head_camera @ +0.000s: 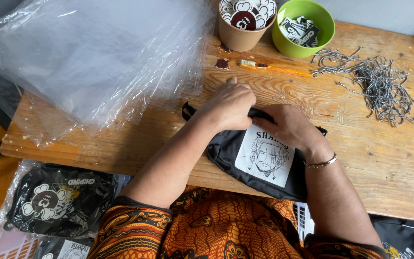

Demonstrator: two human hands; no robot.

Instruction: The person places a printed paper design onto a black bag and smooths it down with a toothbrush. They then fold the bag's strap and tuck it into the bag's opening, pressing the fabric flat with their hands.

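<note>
Head view: left hand (230,104) and right hand (289,125) both pinch top edge of black pouch (226,154) on wooden table (389,163).

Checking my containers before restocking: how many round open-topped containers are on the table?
2. A brown paper cup of stickers stands at the table's far edge, and a green bowl of tags sits just right of it. The plastic bags might hide others.
</note>
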